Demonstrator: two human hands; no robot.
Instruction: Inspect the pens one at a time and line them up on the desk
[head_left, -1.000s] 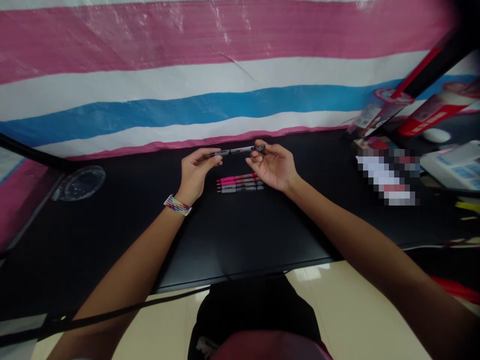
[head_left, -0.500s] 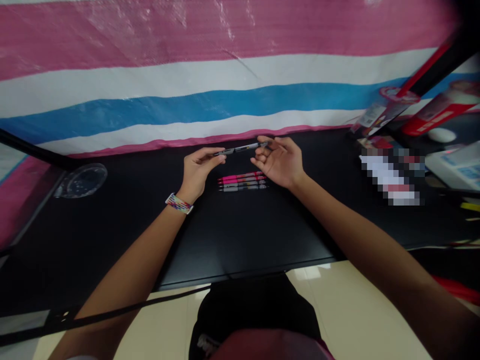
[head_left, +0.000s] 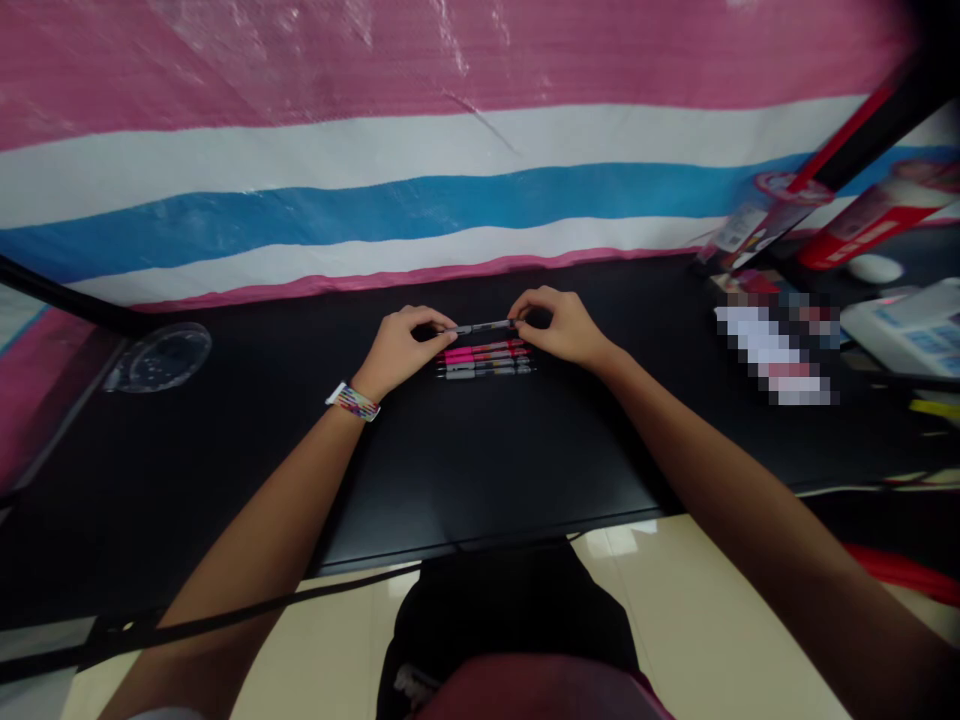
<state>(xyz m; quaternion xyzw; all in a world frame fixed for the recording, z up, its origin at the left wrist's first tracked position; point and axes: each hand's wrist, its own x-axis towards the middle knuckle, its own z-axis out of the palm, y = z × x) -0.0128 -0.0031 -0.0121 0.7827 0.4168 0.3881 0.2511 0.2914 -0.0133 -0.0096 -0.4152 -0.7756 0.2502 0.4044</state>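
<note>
A grey and black pen lies level between both hands, just above the black table. My left hand pinches its left end; a striped band is on that wrist. My right hand pinches its right end. Right below the held pen, a row of pens lies side by side on the table, two pink ones farther and grey ones nearer. The held pen sits close to the far side of that row; whether it touches the table I cannot tell.
A clear round lid rests at the far left of the table. Boxes and packets crowd the right side, with a white box beyond. A striped pink, white and blue sheet hangs behind. A black strap runs below the table's near edge.
Both hands have lowered the held pen from mid-air down to the far side of the pen row. My right hand's fingers have closed in from a spread pose.
</note>
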